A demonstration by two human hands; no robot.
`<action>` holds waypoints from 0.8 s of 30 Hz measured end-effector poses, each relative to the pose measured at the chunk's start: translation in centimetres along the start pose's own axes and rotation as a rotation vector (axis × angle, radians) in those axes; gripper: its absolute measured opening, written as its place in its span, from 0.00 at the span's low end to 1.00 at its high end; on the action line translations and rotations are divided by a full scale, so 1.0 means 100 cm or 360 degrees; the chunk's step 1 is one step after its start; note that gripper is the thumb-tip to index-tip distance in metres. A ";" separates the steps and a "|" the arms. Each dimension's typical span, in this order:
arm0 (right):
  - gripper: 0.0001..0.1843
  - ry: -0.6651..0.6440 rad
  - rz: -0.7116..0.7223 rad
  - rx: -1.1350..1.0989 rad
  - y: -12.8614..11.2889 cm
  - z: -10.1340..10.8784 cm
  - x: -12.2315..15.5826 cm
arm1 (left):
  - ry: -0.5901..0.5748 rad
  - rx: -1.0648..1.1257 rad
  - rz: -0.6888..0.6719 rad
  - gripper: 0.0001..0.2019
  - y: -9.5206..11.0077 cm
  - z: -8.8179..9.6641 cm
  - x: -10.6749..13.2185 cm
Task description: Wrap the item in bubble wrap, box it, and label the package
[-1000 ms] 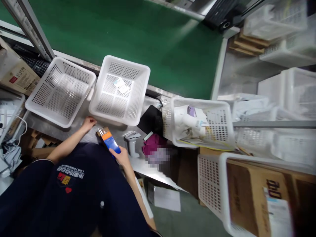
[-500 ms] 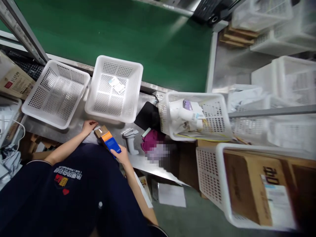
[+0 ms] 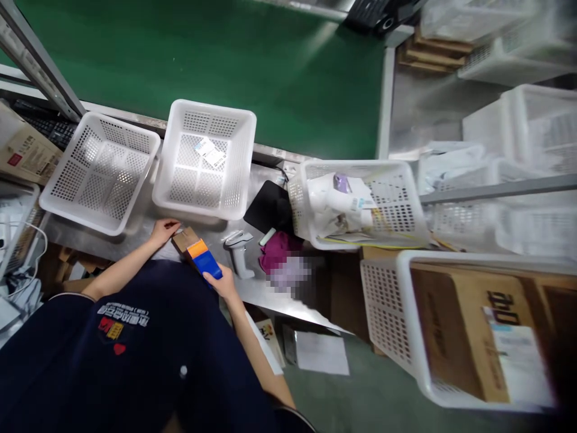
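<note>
My right hand (image 3: 220, 280) grips the blue end of a slim blue and orange box (image 3: 205, 262), held at a slant over the metal bench's front edge. A small brown cardboard box (image 3: 184, 239) adjoins the orange end; whether it encloses that end I cannot tell. My left hand (image 3: 164, 231) is closed, thumb and fingers pinched together beside the cardboard's upper left corner. Anything between those fingertips is too small to make out. Right of the boxes lies a white handheld barcode scanner (image 3: 240, 252). Beyond my hands stands a white basket (image 3: 246, 162) holding a labelled packet (image 3: 210, 154).
Another white basket (image 3: 58, 210) sits at left, beside a printed carton (image 3: 27, 147). A black pad (image 3: 269, 209) and purple cloth (image 3: 277, 251) lie right of the scanner. Farther right are a basket of packages (image 3: 408, 204) and a crate of cardboard boxes (image 3: 408, 313). A green conveyor belt (image 3: 216, 54) runs behind.
The view has shifted slightly. The orange band and brown cardboard look turned a little in my right hand's hold. My left hand remains pinched near the corner.
</note>
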State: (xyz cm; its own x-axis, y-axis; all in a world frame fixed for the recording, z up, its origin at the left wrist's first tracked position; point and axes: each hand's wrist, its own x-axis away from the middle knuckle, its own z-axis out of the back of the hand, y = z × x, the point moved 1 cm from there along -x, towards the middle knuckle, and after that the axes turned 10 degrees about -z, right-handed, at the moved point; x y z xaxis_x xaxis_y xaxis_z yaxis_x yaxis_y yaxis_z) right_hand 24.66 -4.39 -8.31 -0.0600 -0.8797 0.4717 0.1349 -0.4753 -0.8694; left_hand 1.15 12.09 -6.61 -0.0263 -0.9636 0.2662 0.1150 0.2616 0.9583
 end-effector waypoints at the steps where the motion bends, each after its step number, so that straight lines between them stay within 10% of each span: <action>1: 0.23 0.0003 -0.0005 0.0000 0.000 0.000 0.000 | 0.0001 -0.0023 -0.0005 0.13 0.000 -0.001 -0.001; 24: 0.22 -0.0048 -0.0062 -0.0105 -0.006 0.003 0.002 | -0.0179 -0.0439 -0.0065 0.15 -0.005 0.004 -0.002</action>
State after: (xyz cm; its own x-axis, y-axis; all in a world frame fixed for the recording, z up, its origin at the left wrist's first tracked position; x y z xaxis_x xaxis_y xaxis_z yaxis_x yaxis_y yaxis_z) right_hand 24.84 -4.25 -7.70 -0.0340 -0.8603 0.5087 0.0673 -0.5098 -0.8576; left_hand 0.69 12.17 -7.07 -0.1447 -0.9568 0.2523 0.3765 0.1826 0.9082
